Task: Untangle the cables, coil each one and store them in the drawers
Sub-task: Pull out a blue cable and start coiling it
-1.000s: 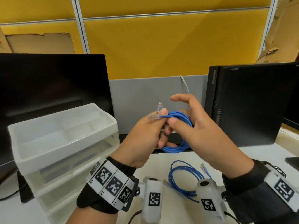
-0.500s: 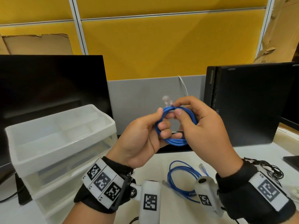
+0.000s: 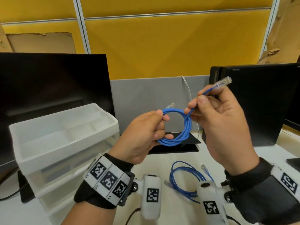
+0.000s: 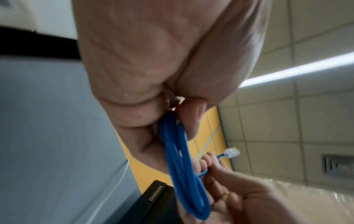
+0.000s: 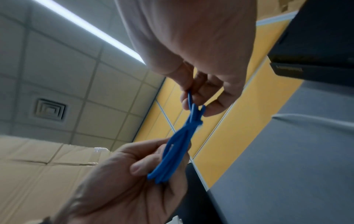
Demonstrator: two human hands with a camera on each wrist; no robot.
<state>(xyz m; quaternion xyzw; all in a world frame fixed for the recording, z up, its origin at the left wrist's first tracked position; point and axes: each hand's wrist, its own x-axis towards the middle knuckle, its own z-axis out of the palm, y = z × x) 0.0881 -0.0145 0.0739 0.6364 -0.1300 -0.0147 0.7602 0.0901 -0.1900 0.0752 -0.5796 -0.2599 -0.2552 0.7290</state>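
1. Far left on the desk I see a dark monitor (image 3: 52,95), and just in front of it the translucent drawer unit (image 3: 65,143) with its divided top tray.
2. Left of centre, my left hand (image 3: 142,135) is raised above the desk with fingers curled round the left side of the coiled blue cable (image 3: 180,127) — thumb on top, fingers through the loop.
3. One clear plug (image 3: 170,105) sticks up from the coil just beyond my left thumb.
4. Right of the coil, my right hand (image 3: 222,124) pinches the cable's free end between thumb and fingers, right where it meets the loops; the end plug (image 3: 223,82) points up and to the right.
5. Near me on the desk, below and between the hands, a second blue cable (image 3: 185,177) lies loosely looped — well apart from the drawers.
6. Far right stands a black computer case (image 3: 259,108), with a thin white wire (image 3: 188,90) running down the grey partition beside it.
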